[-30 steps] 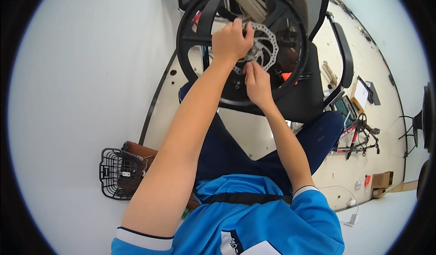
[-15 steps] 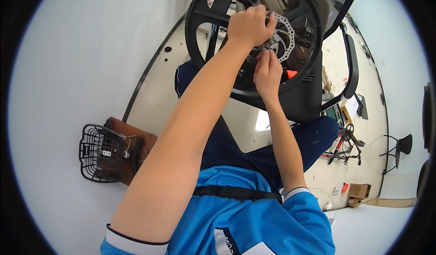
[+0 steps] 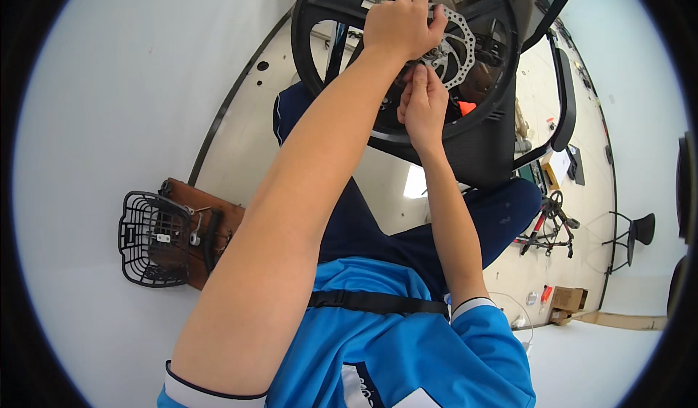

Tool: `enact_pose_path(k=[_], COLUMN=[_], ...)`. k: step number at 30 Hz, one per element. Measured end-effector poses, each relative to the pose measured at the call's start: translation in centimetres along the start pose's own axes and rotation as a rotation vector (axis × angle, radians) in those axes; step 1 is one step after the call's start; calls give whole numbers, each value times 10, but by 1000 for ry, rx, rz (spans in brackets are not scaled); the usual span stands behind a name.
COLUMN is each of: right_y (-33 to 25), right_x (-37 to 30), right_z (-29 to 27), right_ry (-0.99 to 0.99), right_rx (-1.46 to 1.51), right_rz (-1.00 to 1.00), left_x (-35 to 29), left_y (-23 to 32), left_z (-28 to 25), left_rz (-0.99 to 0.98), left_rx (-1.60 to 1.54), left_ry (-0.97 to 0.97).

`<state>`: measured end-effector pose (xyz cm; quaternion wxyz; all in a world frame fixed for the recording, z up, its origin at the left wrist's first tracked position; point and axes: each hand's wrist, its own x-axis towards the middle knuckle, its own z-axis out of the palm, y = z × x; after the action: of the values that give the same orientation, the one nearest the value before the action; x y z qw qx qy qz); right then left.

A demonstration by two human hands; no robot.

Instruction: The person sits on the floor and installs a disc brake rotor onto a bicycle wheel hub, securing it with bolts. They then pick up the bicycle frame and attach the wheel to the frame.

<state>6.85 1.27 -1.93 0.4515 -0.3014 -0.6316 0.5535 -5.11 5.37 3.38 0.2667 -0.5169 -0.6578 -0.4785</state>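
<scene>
A black spoked wheel [image 3: 299, 52] lies before me at the top of the view, over a black seat. On its hub sits a silver brake disc [image 3: 470, 43] with holes round its rim. My left hand [image 3: 402, 29] is closed over the disc's left part, its thumb against the metal. What its curled fingers hold is hidden. Just below, my right hand [image 3: 424, 106] pinches thumb and fingers together close to the hub. Whatever is between those fingertips is too small or covered to make out.
Past the wheel's right side rises a black chair armrest [image 3: 564, 103]. An orange piece [image 3: 467, 108] shows by the rim. Left on the floor is a black wire basket [image 3: 153, 241] beside a brown board [image 3: 229, 215]. A bicycle frame [image 3: 542, 230] and a cardboard box [image 3: 567, 299] lie at right.
My right hand has shifted slightly up and left, staying pinched near the hub. The left hand keeps its closed hold over the disc. The whole view has tilted a little.
</scene>
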Motion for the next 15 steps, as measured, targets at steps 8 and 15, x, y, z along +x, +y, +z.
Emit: enact_pose_path(k=[8,15], right_y=[-18,-12], right_x=[12,20], right_z=[-33,-36], right_ry=[-243,-299], right_rx=[-168,-343], right_rz=[44,-66], left_x=[1,3], left_y=[-2,-5], left_z=[0,3], left_rz=[28,89], left_rx=[17,54], left_ry=[4,-2])
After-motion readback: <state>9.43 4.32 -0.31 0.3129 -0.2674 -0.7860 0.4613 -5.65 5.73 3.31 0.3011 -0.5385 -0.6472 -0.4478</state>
